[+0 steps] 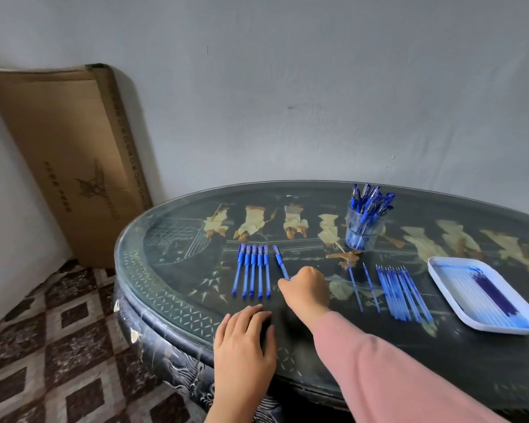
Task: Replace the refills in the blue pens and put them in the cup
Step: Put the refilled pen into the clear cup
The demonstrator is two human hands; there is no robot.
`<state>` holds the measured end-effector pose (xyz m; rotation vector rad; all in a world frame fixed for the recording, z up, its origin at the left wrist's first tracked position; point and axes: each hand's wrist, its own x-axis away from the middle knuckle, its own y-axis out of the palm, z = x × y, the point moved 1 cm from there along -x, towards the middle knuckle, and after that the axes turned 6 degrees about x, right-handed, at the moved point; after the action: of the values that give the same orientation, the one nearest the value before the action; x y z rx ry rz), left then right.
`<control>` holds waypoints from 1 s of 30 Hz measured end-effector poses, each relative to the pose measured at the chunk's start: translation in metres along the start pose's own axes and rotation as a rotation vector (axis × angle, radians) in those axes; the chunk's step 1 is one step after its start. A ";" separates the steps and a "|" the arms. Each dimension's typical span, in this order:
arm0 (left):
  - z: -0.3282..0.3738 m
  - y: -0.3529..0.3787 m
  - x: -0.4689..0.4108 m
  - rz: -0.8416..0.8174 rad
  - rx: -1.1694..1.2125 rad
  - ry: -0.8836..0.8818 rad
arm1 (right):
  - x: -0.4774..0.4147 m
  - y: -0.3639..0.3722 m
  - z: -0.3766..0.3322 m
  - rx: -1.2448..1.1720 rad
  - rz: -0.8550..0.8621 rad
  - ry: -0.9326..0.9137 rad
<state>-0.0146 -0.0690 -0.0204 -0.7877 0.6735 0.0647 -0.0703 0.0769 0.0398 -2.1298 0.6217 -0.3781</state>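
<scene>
cardboard box (74, 154): leaning on wall | oval inlaid table (177, 270) | patterned tile floor (58, 346)

Open table (394, 355) runs along the near edge, in front of the refill bundle (405, 293). Row of five pens (252, 271) blocks the left. The right hand (306, 288), gripping a single pen (281, 261), fills the gap between row and two loose refills (371, 286). Tray (449, 270) bounds the right; cup (362, 232) behind.
</scene>
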 end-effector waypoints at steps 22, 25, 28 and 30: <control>0.070 0.043 -0.027 -0.210 0.060 0.023 | 0.052 -0.121 0.203 0.256 0.067 -0.543; 0.071 0.040 -0.028 -0.210 0.134 -0.019 | 0.051 -0.120 0.210 0.263 0.042 -0.575; 0.069 0.038 -0.028 -0.230 0.170 -0.026 | 0.050 -0.116 0.212 0.264 0.037 -0.595; 0.068 0.037 -0.027 -0.235 0.184 -0.034 | 0.049 -0.115 0.210 0.300 0.052 -0.601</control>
<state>-0.0109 0.0088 0.0065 -0.6823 0.5423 -0.1951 0.1038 0.2469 0.0128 -1.8033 0.2486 0.1921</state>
